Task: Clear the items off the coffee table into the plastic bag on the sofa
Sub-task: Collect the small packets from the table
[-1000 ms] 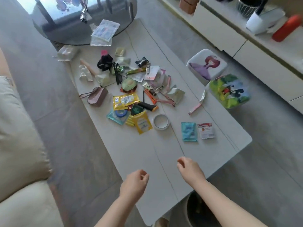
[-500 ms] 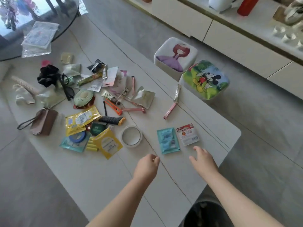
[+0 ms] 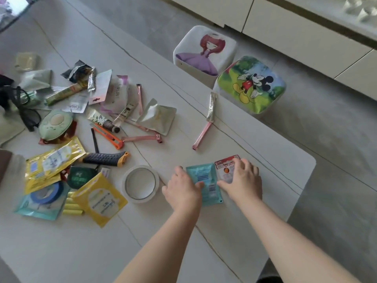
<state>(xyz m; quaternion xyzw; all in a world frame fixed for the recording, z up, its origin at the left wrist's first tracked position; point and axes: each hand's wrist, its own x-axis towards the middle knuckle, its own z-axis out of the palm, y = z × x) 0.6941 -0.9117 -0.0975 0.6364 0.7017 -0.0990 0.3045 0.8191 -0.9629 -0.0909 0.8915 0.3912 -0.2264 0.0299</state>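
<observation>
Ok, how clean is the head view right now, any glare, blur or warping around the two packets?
Head view: soft even daylight, no hard glare on the white coffee table; the small teal foil packet and the red-and-white packet read slightly soft; wide-angle bend curves the table edges; the left hand and right hand cast only faint shadows.

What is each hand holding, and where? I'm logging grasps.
Nothing is lifted yet. The left hand touches the blue packet at its left edge; the right hand rests on the red-and-white packet.
</observation>
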